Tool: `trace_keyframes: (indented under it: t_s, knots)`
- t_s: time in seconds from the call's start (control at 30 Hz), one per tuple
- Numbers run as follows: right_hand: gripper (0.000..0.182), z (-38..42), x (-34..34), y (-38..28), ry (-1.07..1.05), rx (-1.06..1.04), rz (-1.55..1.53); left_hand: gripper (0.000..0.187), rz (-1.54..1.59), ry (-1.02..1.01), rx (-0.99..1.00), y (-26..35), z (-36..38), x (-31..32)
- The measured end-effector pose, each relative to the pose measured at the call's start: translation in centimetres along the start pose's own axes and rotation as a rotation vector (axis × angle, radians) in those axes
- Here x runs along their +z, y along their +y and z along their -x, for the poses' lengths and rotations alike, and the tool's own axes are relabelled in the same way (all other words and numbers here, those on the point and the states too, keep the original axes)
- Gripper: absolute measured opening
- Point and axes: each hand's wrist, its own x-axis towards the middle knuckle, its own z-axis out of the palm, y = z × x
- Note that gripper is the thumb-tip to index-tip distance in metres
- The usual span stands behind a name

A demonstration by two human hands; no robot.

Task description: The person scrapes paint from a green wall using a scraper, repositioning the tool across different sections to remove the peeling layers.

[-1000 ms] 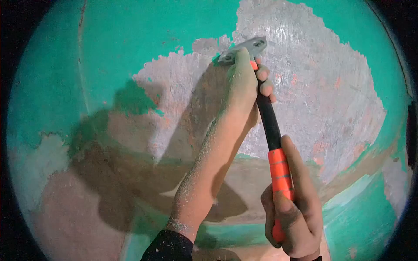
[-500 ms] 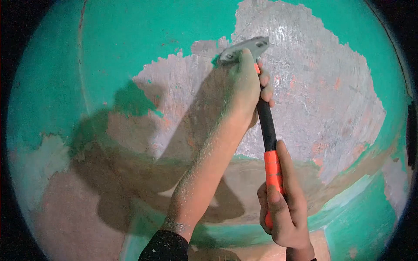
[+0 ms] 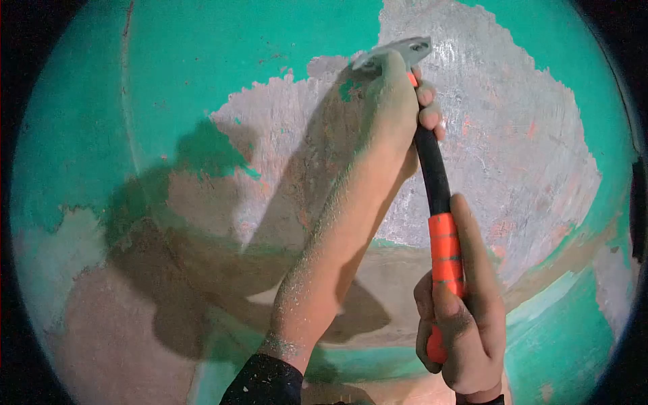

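Observation:
A long-handled scraper (image 3: 435,172) with a flat metal head and an orange-and-black handle lies against a green painted wall (image 3: 223,47). My left hand (image 3: 398,101) is closed round the handle's upper end, its thumb pressed on the metal head. Lower down, my right hand (image 3: 472,324) wraps the orange grip, one finger stretched along the handle. The blade's edge is at the border between green paint and a bare grey patch (image 3: 499,121). Pale flakes and dust cling to my left forearm.
A brownish band (image 3: 364,270) curves across the wall below the bare patch, with more green paint under it. Another bare area (image 3: 121,310) shows at lower left. A thin crack (image 3: 125,74) runs down the left side. Shadows of my arms fall on the wall.
Both hands and the scraper have moved up and slightly right. The blade now sits higher, and a small green remnant shows beneath its left end.

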Motion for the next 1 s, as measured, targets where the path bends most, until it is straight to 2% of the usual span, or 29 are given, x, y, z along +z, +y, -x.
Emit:
trace_keyframes:
  t_s: [0.23,0.3,0.33,0.43,0.53,0.67,0.77,1.0]
  knots:
    - [0.081,-0.6,0.0,0.7,0.014,-0.092,-0.022,0.034,0.034,-0.011,-0.046,-0.6,-0.8,-0.2]
    - [0.080,0.8,-0.6,0.6,0.004,0.021,-0.018,0.037,0.078,-0.024,-0.135,-1.2,-0.1,-0.7]
    - [0.079,1.1,-0.7,0.4,-0.005,0.068,-0.014,0.039,-0.016,-0.018,-0.118,-1.4,0.6,-0.7]
    - [0.078,1.0,-0.8,-0.2,-0.078,0.040,-0.041,0.038,0.001,0.000,-0.096,-0.9,0.6,-0.2]
    - [0.077,0.7,-1.1,1.2,-0.053,-0.042,-0.009,0.034,-0.011,0.013,-0.053,-1.4,0.8,-0.2]
    - [0.074,0.1,-2.6,2.9,-0.105,-0.046,-0.041,0.033,-0.089,0.066,-0.044,-1.3,0.8,0.3]
    - [0.071,-0.8,-2.3,2.6,-0.121,-0.068,0.001,0.033,-0.049,0.033,0.004,-0.2,-1.0,0.3]
    - [0.065,0.8,-1.7,3.1,-0.151,-0.166,0.004,0.032,-0.039,0.016,-0.067,-1.2,0.9,-0.4]
